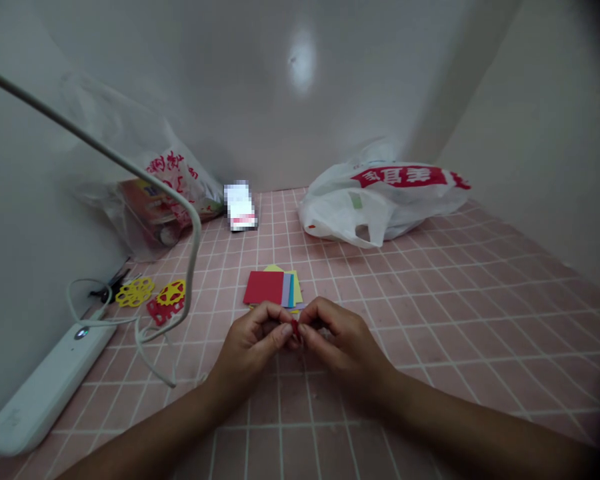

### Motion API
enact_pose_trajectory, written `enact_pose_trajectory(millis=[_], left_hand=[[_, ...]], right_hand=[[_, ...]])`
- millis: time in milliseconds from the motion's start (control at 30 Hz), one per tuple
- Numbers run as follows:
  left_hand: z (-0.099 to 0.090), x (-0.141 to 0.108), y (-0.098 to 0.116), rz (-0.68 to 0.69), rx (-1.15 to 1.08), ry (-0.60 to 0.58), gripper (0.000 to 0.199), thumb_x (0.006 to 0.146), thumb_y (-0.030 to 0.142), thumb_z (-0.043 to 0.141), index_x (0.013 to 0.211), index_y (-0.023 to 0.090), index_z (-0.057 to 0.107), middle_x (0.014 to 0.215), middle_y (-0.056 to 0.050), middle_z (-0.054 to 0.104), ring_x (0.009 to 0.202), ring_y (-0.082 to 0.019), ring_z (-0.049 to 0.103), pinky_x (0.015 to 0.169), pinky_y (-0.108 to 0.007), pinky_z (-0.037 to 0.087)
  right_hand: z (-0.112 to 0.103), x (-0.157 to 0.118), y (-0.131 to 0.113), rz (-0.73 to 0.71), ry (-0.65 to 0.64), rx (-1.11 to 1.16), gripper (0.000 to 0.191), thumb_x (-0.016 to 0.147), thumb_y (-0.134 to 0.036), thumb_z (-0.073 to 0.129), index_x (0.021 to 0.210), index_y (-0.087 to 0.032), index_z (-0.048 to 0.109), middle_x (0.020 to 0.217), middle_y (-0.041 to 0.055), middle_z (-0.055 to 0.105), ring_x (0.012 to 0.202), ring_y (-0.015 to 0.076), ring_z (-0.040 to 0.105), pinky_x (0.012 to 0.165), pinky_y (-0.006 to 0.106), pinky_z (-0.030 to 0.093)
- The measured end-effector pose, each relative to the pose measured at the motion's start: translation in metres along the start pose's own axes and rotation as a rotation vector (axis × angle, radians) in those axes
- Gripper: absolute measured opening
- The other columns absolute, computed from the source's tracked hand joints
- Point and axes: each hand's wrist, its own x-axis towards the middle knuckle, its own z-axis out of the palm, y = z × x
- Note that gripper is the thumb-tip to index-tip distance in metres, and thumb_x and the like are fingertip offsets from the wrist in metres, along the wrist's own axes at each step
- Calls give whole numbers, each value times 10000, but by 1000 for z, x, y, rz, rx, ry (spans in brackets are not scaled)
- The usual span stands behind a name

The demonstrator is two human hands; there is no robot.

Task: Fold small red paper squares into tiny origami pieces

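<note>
A small dark red piece (295,327), perhaps folded paper, is pinched between both hands; the fingers cover most of it, so its kind is hard to make out. My left hand (260,340) is closed, thumb and forefinger on the piece's left side. From the right, my right hand (347,343) pinches it in the same way. Just beyond the fingertips lies a loose stack of coloured paper squares, with a red square (263,288) on top and purple, blue and yellow edges (297,287) showing at its right.
Yellow and red cut-out shapes (171,293) lie at the left near a white power strip (45,390). A white cable (197,247) arches across the left side. At the back are a clear bag (165,180), a blurred-out phone (240,207) and a white plastic bag (340,207).
</note>
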Motion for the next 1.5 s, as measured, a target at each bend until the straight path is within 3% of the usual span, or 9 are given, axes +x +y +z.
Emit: enact_pose_trajectory(millis=[367,567,1000,1200,1500], left_hand=[[3,-2,3,-7,129,59,95,782,198,657,848,167,595,731,20,633,657,-109,605,627,-218,489],[5,-4,2,63,252,93,85,774,168,614,832,179,552,751,18,597,648,-112,575,617,-236,470],[4,-2,1,63,171,153,134,723,159,616,809,195,520,689,43,565,584,-103,548,564,-228,454],[2,-3,0,114,183,187,142,731,153,629,828,197,535,711,38,587,608,-104,558,578,-225,468],[2,-4,0,137,128,194,146,752,123,629,821,199,525,675,49,597,568,-93,564,541,-197,476]], right_hand=[[2,0,5,-34,-44,-54,116,851,-83,539,777,-173,543,776,13,599,718,145,561,666,265,408],[3,1,7,43,-107,63,89,885,-118,523,912,-167,592,850,29,641,769,153,598,702,271,441],[0,3,6,64,-168,54,149,870,-85,501,775,-161,588,769,13,602,732,144,550,688,270,406],[1,3,3,143,-187,206,190,921,-208,490,757,-169,579,730,1,561,685,133,513,640,259,394],[3,1,5,237,-204,372,135,886,-236,535,791,-163,597,680,-13,539,612,113,481,567,240,372]])
